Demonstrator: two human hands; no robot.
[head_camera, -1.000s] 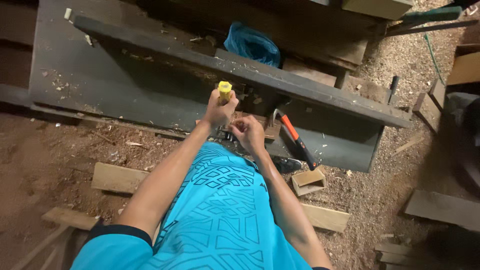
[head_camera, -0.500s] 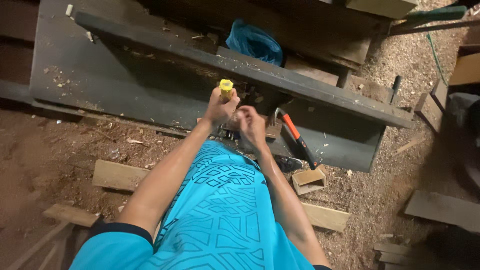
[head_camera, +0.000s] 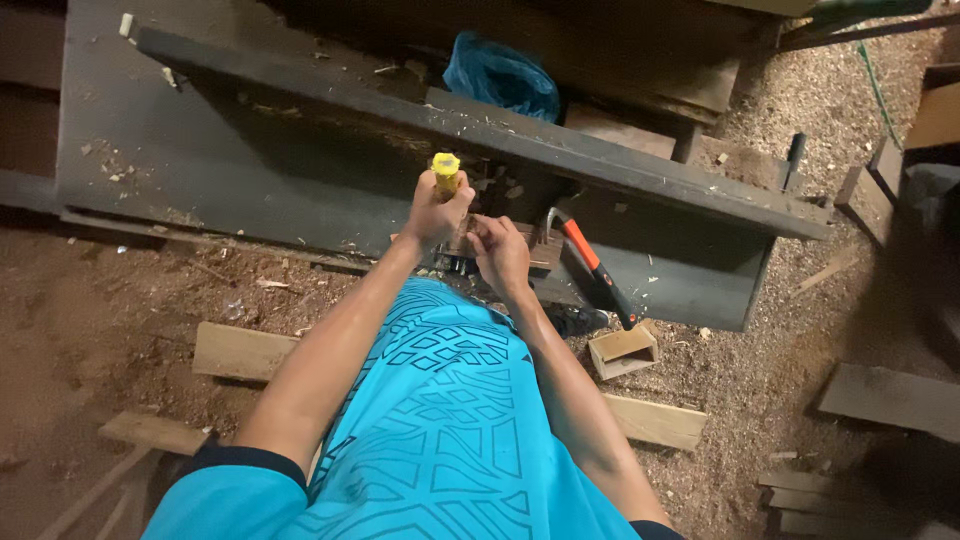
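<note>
I have my left hand (head_camera: 432, 212) closed around a yellow-handled tool (head_camera: 446, 172), held upright at the near edge of the dark counter (head_camera: 300, 150). My right hand (head_camera: 500, 252) sits just beside it, fingers curled on a small wooden piece (head_camera: 535, 245); I cannot tell how firmly. An orange-handled hammer (head_camera: 590, 265) leans just right of it, a blue bag (head_camera: 500, 78) at the far edge.

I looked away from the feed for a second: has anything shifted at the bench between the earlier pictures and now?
Very little. The left hand keeps its grip on the yellow-handled tool, upright as before. The right hand has edged slightly toward the left hand and stays on the small wooden piece, its grip unclear. The orange-handled hammer, blue bag and small wooden box have not moved.
</note>
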